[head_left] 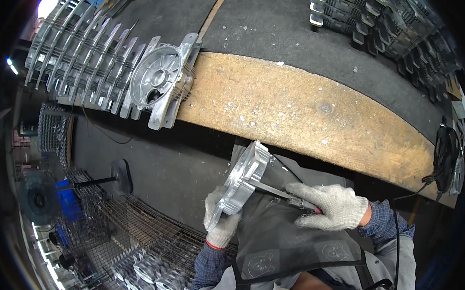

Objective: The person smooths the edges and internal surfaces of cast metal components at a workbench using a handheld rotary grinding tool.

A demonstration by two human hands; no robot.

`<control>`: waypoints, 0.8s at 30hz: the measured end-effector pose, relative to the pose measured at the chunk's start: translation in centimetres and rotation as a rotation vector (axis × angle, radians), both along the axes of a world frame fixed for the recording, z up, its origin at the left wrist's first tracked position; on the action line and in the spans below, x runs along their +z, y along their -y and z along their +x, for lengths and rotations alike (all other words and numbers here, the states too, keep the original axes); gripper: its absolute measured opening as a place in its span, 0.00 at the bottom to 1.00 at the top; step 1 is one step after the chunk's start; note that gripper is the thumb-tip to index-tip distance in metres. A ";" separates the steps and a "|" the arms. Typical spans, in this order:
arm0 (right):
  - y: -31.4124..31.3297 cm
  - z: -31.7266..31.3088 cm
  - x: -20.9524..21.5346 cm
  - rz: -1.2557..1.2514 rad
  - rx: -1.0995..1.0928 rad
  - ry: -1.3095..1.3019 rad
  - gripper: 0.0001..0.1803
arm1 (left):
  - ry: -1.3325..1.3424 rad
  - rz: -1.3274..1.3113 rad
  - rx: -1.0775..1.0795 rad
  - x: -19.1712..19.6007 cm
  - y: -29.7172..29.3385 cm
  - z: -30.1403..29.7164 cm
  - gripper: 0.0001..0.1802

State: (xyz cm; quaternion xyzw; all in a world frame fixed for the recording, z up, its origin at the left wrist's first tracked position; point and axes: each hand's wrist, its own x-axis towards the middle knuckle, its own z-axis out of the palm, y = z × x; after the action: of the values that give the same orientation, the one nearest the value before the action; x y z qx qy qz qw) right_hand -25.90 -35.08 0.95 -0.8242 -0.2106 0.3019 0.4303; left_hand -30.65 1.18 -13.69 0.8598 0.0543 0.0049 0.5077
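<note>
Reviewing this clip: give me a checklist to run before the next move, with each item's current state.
1. Left hand gripping the metal casting: ok, at its lower end.
2. Right hand holding the tool: ok, around its handle end.
3. Both hands gloved: ok.
4. Tool end pressing on the casting: cannot tell; it reaches the casting, but pressure doesn't show.
5. Wooden board swept: not ok, pale chips lie scattered.
</note>
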 end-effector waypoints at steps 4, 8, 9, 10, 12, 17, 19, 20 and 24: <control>-0.5 0.4 0.2 -0.153 0.029 -0.043 0.46 | 0.152 0.024 -0.011 0.6 1.2 0.2 0.31; -1.4 1.8 0.8 -0.171 0.056 0.024 0.46 | 0.124 -0.050 -0.034 0.4 1.2 -0.1 0.31; -1.6 1.9 0.5 -0.157 0.051 0.083 0.46 | 0.162 0.045 -0.036 1.1 1.6 0.0 0.32; -1.8 1.9 0.2 -0.144 0.048 0.141 0.45 | 0.201 0.140 -0.038 1.6 2.0 0.2 0.32; -1.4 1.4 -0.6 -0.038 0.016 0.092 0.45 | 0.206 0.100 -0.049 2.4 2.0 0.7 0.32; -0.7 1.9 0.1 0.057 0.028 -0.178 0.42 | 0.214 0.070 -0.049 2.4 1.8 0.7 0.33; -0.7 1.7 -0.2 0.081 0.016 -0.218 0.42 | 0.247 0.234 -0.060 2.8 1.9 0.9 0.34; -0.7 1.6 -0.3 0.083 0.016 -0.220 0.42 | 0.245 0.235 -0.060 2.5 1.8 0.8 0.34; -0.6 0.7 -1.2 0.128 -0.021 -0.216 0.42 | 0.200 0.134 -0.034 2.5 1.8 0.7 0.33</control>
State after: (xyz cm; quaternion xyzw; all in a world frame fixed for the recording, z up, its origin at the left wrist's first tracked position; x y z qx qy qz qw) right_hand -25.19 -34.48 -0.24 -0.7599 -0.1733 0.3701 0.5054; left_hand -29.96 -0.60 -11.23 0.8879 -0.0114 0.0856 0.4518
